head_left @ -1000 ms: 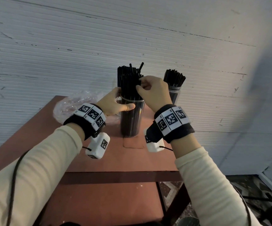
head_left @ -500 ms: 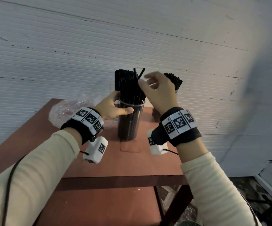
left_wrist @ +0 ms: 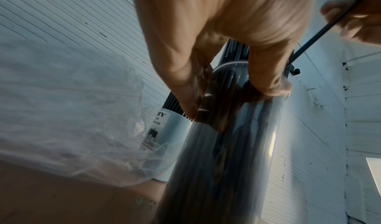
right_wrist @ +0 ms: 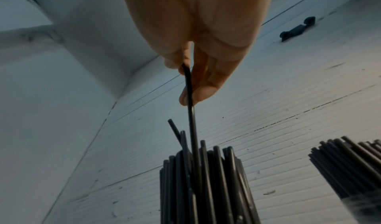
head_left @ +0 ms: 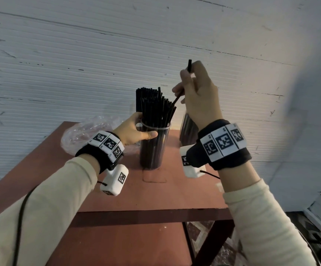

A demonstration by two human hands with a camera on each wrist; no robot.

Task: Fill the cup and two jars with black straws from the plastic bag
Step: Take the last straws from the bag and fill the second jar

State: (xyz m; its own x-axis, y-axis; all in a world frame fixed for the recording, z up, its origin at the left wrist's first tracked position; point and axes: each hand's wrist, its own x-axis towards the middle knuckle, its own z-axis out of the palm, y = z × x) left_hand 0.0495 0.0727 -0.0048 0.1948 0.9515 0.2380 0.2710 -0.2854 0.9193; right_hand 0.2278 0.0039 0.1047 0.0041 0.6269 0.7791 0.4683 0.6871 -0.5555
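Note:
A tall clear jar [head_left: 154,146] packed with black straws [head_left: 155,106] stands on the brown table [head_left: 155,194]. My left hand [head_left: 134,131] grips the jar just below its rim, thumb across the front, also seen as the left hand [left_wrist: 226,40] on the jar [left_wrist: 226,146]. My right hand [head_left: 196,89] is raised above the jar and pinches a single black straw [head_left: 189,65], whose lower end still sits among the others; the straw [right_wrist: 190,106] shows below the fingers. A second jar [head_left: 187,131] of straws stands behind my right wrist, mostly hidden. A white cup [left_wrist: 164,129] with straws stands behind the near jar.
A crumpled clear plastic bag [head_left: 90,131] lies on the table's left rear, close to the jars. A white ribbed wall [head_left: 98,54] rises right behind the table. The table's front edge [head_left: 146,215] is near me, with patterned floor to the right.
My right hand rose from the top of the straw bundle and drew a single straw upward. The left hand kept its grip on the jar.

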